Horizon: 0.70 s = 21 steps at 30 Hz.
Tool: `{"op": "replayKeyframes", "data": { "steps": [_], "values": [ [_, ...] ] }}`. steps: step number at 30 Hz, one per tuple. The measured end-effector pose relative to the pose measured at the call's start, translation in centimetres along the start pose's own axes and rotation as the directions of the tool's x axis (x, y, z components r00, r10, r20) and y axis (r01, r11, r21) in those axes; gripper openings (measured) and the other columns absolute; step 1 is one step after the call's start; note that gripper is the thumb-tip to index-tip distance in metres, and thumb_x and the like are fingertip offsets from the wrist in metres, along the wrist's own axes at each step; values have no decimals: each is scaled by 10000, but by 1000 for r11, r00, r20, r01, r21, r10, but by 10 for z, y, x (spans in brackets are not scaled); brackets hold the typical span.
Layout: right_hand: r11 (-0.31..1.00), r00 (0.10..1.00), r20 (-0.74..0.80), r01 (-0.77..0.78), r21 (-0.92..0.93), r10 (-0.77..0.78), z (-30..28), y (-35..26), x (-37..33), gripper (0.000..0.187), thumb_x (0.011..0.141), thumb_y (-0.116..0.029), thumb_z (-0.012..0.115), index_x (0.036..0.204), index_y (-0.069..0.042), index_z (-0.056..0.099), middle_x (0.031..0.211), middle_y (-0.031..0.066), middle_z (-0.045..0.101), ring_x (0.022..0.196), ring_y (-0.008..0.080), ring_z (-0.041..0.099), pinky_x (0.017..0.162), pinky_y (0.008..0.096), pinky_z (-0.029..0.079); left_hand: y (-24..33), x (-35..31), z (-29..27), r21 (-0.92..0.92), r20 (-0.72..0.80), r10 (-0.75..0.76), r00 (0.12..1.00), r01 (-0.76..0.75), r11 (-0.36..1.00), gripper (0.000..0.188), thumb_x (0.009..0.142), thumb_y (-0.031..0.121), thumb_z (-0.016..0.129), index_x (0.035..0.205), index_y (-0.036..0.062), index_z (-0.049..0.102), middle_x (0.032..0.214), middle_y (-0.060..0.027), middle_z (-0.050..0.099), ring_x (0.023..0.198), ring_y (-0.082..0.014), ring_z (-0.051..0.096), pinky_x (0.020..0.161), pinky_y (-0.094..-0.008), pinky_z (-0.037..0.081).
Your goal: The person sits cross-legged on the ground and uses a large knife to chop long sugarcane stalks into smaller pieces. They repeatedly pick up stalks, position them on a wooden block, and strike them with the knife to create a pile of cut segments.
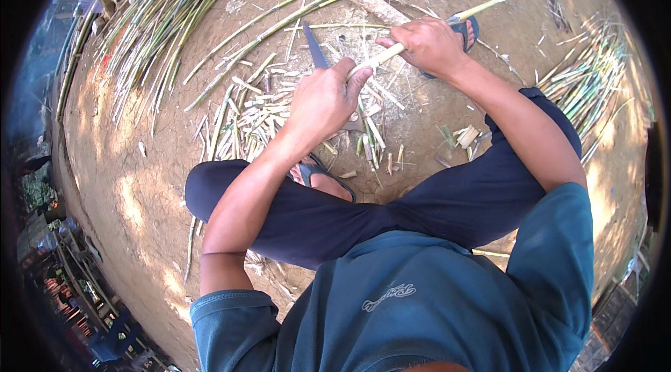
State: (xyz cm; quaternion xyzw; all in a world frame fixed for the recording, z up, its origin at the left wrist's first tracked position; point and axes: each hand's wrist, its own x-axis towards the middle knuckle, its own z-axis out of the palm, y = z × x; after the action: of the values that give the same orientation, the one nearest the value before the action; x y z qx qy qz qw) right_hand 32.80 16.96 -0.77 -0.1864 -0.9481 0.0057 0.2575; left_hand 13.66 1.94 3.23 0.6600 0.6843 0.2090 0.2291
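Observation:
A pale yellow-green cane-like stalk [386, 56] runs between my two hands and on toward the upper right, where its thin greenish tip ends. My left hand [325, 98] is closed, thumb and fingers pinching the stalk's near end. Further along, my right hand [432, 45] wraps around the same stalk, palm down. Just beyond the left hand a dark, narrow metal blade [314, 45] sticks up; its lower end is hidden behind that hand. Below the hands lies a heap of short cut stalk pieces [260, 117] on the ground.
Long stalks [183, 5] lie bundled at the upper left, and another bundle [590, 78] lies at the right. Beyond my hands is a short log [374, 4]. Loose stalks [279, 25] cross the dirt ground. My sandalled feet [326, 182] flank the work area.

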Motion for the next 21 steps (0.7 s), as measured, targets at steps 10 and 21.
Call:
{"op": "replayKeyframes", "data": {
  "steps": [10,21],
  "values": [
    [898,931,-105,-366,-246,350,-7,0,22,342,943,-352,574,858,-45,700,811,147,688,964,282,657,884,515,451,8,10,44,-960,58,-507,860,188,209,424,1027,492,425,818,123,430,578,69,324,440,-46,245,389,-234,185],
    [-77,450,234,-338,938,862,-190,58,-77,409,915,-100,549,1261,77,420,1261,284,521,1008,315,643,818,358,548,-115,14,114,-785,216,-637,740,520,338,444,995,530,457,805,129,451,566,54,310,428,-70,252,395,-256,200]
  ]
}}
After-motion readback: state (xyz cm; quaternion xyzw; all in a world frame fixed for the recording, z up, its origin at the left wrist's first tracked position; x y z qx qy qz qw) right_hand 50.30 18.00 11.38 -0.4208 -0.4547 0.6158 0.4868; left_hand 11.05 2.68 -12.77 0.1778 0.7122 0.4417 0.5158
